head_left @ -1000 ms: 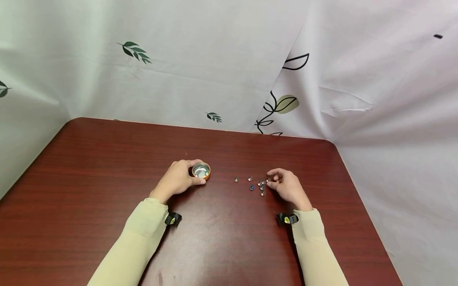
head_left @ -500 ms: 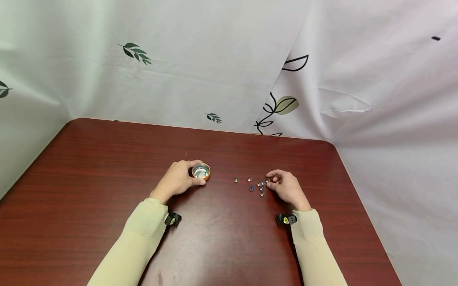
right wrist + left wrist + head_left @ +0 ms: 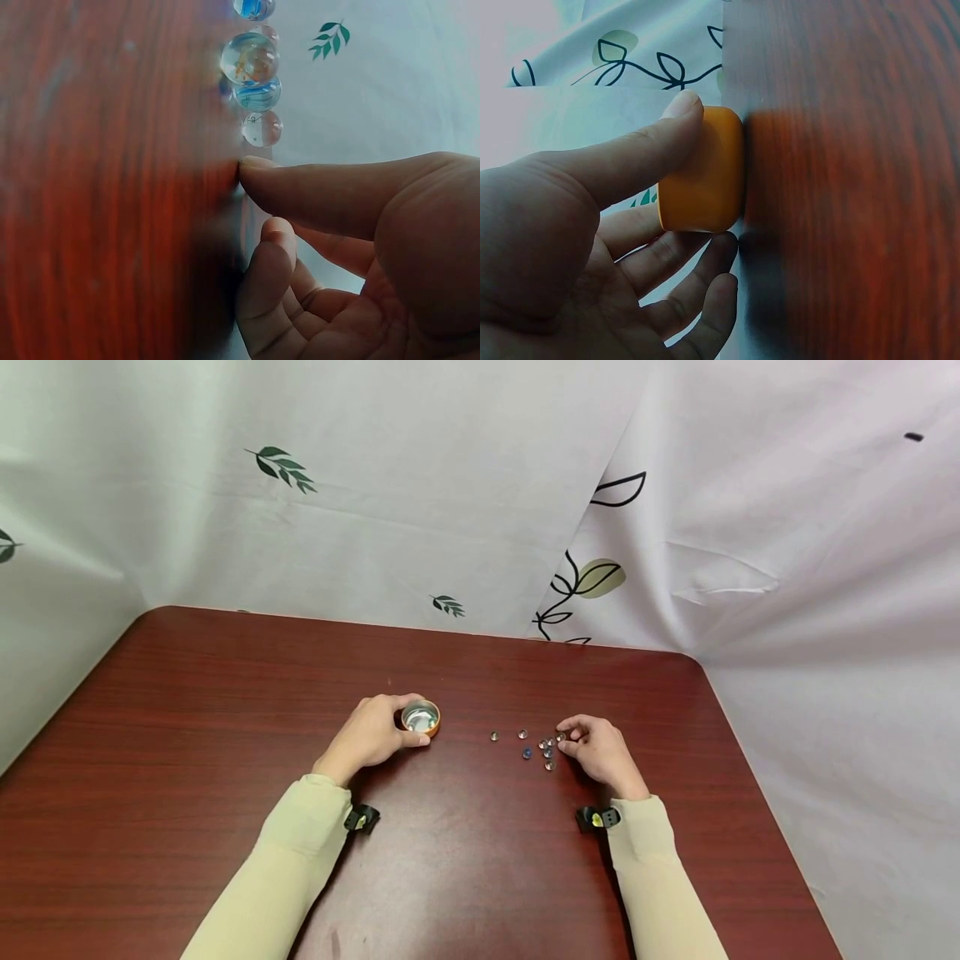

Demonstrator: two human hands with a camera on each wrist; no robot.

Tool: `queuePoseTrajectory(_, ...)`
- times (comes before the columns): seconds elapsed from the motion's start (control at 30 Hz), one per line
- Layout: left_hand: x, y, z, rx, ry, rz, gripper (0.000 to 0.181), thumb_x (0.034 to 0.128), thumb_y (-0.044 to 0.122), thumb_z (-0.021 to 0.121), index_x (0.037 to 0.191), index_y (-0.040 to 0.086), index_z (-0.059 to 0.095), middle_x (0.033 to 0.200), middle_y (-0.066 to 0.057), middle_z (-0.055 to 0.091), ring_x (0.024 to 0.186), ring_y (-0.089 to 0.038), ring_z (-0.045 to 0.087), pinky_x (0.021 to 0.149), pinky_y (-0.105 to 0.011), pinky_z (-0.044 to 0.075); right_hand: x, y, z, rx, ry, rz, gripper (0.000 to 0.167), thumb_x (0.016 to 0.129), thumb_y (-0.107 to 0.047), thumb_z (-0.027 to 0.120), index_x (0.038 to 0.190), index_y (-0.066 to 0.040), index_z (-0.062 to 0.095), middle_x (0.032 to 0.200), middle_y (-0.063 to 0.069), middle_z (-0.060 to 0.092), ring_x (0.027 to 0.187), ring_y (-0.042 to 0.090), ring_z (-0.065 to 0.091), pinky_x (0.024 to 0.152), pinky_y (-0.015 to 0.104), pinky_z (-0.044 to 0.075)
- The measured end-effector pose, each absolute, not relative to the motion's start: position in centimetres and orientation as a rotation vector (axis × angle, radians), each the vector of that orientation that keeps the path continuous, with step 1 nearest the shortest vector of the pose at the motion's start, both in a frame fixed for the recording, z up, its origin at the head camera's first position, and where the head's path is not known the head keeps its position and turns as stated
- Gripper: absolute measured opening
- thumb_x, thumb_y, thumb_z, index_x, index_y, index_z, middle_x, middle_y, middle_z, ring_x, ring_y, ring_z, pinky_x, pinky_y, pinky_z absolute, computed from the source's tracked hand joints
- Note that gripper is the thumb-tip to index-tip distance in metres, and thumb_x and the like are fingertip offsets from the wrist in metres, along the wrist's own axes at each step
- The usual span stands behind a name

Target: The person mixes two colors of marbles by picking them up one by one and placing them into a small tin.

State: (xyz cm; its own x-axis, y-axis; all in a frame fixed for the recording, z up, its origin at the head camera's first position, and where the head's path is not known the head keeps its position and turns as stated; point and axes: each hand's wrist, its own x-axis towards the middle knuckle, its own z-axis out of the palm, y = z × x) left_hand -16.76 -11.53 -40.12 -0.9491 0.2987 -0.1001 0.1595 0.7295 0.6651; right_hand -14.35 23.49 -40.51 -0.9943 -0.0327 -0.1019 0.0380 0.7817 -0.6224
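Note:
At the middle of the table, my left hand grips a small round tin, its thumb and fingers on opposite sides. The tin is orange outside and shiny metal inside; its orange wall fills the space behind my thumb in the left wrist view. Over on the right, my right hand has its thumb and forefinger around a glass marble on the table. That marble is hidden behind my thumb in the right wrist view. Several other marbles lie just left of the fingertips, clear with coloured swirls.
One blue marble and two stray marbles lie between the cluster and the tin. The dark red wooden table has rounded far corners. A white cloth with leaf prints hangs behind it.
My right hand has shifted very slightly left, its thumb and forefinger around the marble. The left hand and the tin stay in place.

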Motion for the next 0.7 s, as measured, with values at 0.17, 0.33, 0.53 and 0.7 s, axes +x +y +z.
queuePoseTrajectory(0.17, -16.81, -11.52, -40.13, 0.364, 2.730, 1.022, 0.059, 0.0835, 0.030, 0.084, 0.137, 0.018, 0.063, 0.122, -0.010, 0.068, 0.118, -0.030, 0.059, 0.097, -0.047, 0.047, -14.38, 23.48, -40.52, 0.000, 2.864, -1.001, 0.015, 0.091, -0.005, 0.073, 0.105, -0.006, 0.074, 0.086, 0.004, 0.060, 0.074, 0.017, 0.055, 0.069, 0.032, 0.043)
queuePoseTrajectory(0.33, -16.87, -11.46, -40.09, 0.362, 2.733, 1.027, 0.059, 0.0833, 0.030, 0.085, 0.137, 0.018, 0.064, 0.122, -0.010, 0.068, 0.117, -0.030, 0.060, 0.096, -0.047, 0.048, -14.43, 23.48, -40.56, 0.008, 2.858, -1.015, 0.011, 0.091, -0.005, 0.074, 0.102, -0.006, 0.074, 0.083, 0.003, 0.058, 0.070, 0.016, 0.053, 0.068, 0.032, 0.041)
queuePoseTrajectory(0.53, -16.84, -11.43, -40.05, 0.361, 2.735, 1.024, 0.059, 0.0836, 0.030, 0.084, 0.137, 0.018, 0.063, 0.121, -0.010, 0.069, 0.116, -0.029, 0.060, 0.096, -0.046, 0.048, -14.41, 23.40, -40.57, 0.011, 2.861, -1.007, 0.011, 0.091, -0.005, 0.074, 0.101, -0.007, 0.074, 0.083, 0.003, 0.058, 0.070, 0.015, 0.053, 0.068, 0.032, 0.041)
queuePoseTrajectory(0.7, -16.84, -11.47, -40.12, 0.352, 2.728, 1.026, 0.059, 0.0838, 0.030, 0.084, 0.138, 0.018, 0.063, 0.121, -0.010, 0.068, 0.116, -0.029, 0.060, 0.096, -0.046, 0.048, -14.35, 23.40, -40.58, 0.006, 2.864, -0.995, 0.010, 0.091, -0.006, 0.073, 0.101, -0.007, 0.074, 0.083, 0.002, 0.059, 0.071, 0.015, 0.054, 0.068, 0.032, 0.042)
